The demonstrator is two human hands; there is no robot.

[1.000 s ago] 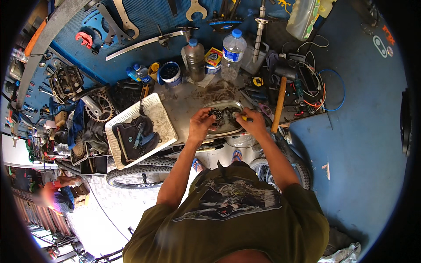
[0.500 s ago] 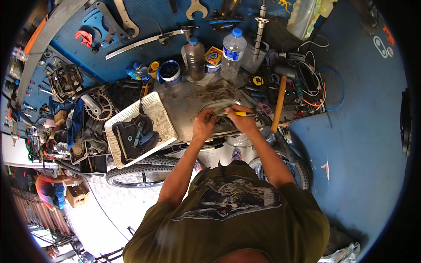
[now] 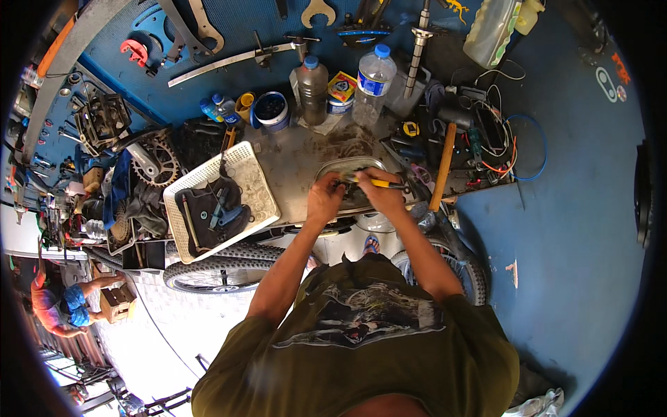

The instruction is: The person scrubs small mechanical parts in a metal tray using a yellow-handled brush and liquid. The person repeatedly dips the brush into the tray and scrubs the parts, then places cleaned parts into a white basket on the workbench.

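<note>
Over an oval metal tray (image 3: 358,160) on the workbench, my two hands work close together. My right hand (image 3: 379,194) is closed round a slim tool with a yellow and black handle (image 3: 386,184). Its working end, toward my left hand, is blurred, so I cannot tell its kind. My left hand (image 3: 324,199) has its fingers bent and closed on a small dark part at the tray's left side. The fingers mostly hide that part.
Left of the tray stands a white perforated basket (image 3: 267,208) with tools on a dark cloth. Bottles (image 3: 375,73) and tubs (image 3: 271,111) line the bench's back. A wooden handle (image 3: 442,167) and cables lie right. Bicycle wheels (image 3: 222,274) are below; another person (image 3: 59,306) is far left.
My right hand and the yellow-handled tool have shifted slightly and are blurred by motion. My left hand stays nearly in place. The other person at far left has changed posture.
</note>
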